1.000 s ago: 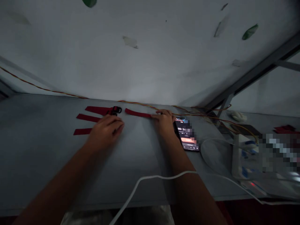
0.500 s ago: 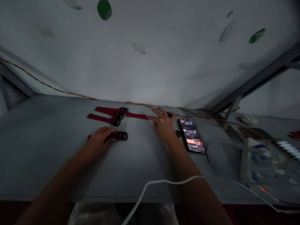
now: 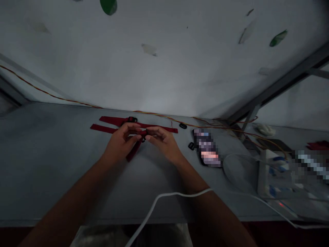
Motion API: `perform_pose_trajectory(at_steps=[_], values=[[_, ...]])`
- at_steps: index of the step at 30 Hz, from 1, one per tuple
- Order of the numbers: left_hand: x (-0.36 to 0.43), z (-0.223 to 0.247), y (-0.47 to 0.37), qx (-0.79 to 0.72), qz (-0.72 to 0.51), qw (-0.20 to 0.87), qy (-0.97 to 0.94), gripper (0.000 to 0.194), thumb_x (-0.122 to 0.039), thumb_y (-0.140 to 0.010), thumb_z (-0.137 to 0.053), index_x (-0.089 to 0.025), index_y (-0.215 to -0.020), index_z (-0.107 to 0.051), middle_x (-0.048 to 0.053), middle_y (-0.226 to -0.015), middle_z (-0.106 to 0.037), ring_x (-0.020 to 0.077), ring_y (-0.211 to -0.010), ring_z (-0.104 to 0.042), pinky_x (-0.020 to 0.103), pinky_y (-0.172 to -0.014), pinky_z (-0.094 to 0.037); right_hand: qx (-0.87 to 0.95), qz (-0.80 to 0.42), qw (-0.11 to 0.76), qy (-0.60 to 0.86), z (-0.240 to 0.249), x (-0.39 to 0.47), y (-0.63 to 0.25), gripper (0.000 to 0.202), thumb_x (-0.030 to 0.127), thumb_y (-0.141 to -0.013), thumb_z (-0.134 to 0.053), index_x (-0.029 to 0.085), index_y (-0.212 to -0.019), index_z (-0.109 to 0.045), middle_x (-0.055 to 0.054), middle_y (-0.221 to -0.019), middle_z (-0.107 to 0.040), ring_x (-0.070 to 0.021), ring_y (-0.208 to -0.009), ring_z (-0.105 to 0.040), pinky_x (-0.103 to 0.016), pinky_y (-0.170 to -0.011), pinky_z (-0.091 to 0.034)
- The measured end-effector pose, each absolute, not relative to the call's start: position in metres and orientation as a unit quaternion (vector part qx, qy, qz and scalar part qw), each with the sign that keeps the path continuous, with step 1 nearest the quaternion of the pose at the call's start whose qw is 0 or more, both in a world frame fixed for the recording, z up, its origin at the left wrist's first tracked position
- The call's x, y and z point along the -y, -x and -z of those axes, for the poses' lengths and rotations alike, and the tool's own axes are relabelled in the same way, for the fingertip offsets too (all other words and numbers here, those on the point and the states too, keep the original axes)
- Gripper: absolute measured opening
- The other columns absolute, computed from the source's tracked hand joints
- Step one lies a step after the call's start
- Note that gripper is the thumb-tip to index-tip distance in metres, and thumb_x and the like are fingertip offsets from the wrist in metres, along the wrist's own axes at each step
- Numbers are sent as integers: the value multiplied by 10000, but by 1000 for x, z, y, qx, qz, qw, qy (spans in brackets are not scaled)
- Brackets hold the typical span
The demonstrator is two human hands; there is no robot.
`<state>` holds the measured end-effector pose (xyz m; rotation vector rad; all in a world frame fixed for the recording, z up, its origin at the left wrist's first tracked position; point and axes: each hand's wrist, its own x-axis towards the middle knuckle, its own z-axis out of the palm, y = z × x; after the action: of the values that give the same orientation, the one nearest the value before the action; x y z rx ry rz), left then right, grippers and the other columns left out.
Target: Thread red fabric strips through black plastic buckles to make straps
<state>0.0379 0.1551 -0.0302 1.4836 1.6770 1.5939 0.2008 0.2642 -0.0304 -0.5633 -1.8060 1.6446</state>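
My left hand [image 3: 122,141] pinches a red strap [image 3: 133,151] between its fingertips, and the strap's tail slants down toward me. My right hand [image 3: 164,142] meets it from the right, its fingers closed on the black-buckled end of the same strap. The fingers partly hide the buckle there. Just behind the hands lie other red straps [image 3: 104,128] with black buckles [image 3: 132,119], partly covered by my left hand. A further red strap length [image 3: 169,129] stretches to the right behind my right hand.
A loose black buckle [image 3: 183,126] sits near the wall, another black buckle [image 3: 191,146] beside the phone [image 3: 209,151]. Thin twisted wires [image 3: 159,115] run along the wall. A white cable [image 3: 177,193] crosses in front of my right forearm. A white box [image 3: 267,171] stands at right.
My left hand has lifted the buckled strap and moved right and away from me. My right hand has left the far strap's end and come left to join it. A black buckle near the wall is uncovered.
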Motion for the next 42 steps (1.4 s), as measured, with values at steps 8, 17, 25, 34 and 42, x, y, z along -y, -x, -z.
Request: perform_pose_trajectory(at_steps=[8,17,25,34,42], values=[[-148,31,-43,-577,-553,3,-600,116,-193,-891,-664,-221,-845,-766,11,-861,-758,124,-753,-707,239,-710,-573,589,-754,225,185,31,-263,-202,340,366,-721,-838,228,-1024,-769,-41,-1029,-744,-154,-927,-666,-319,-922,-490],[-146,28,-49,-542,-568,148,-602,79,-199,-781,-770,-205,-720,-720,25,-868,-749,170,-859,-701,287,-779,-560,548,-813,87,176,23,-272,-213,357,252,-642,-881,196,-978,-776,-17,-889,-737,-128,-803,-652,-261,-796,-495],[-147,30,-54,-576,-510,73,-635,127,-201,-862,-679,-191,-739,-648,4,-727,-609,129,-677,-575,260,-631,-464,499,-833,109,215,24,-266,-211,338,358,-704,-853,171,-970,-757,-50,-921,-728,-143,-818,-660,-279,-789,-500],[-145,34,-59,-576,-446,-46,-684,141,-81,-927,-479,-207,-990,-495,79,-1022,-576,188,-989,-572,348,-887,-502,489,-835,108,228,19,-264,-209,333,288,-643,-887,180,-926,-750,-36,-917,-722,-131,-795,-650,-250,-733,-522],[-145,35,-57,-574,-448,-37,-685,105,-128,-950,-522,-207,-1016,-543,97,-1244,-643,187,-1155,-618,345,-987,-510,498,-816,199,218,22,-265,-206,299,215,-631,-873,204,-910,-767,-30,-945,-740,-141,-891,-676,-304,-920,-499]])
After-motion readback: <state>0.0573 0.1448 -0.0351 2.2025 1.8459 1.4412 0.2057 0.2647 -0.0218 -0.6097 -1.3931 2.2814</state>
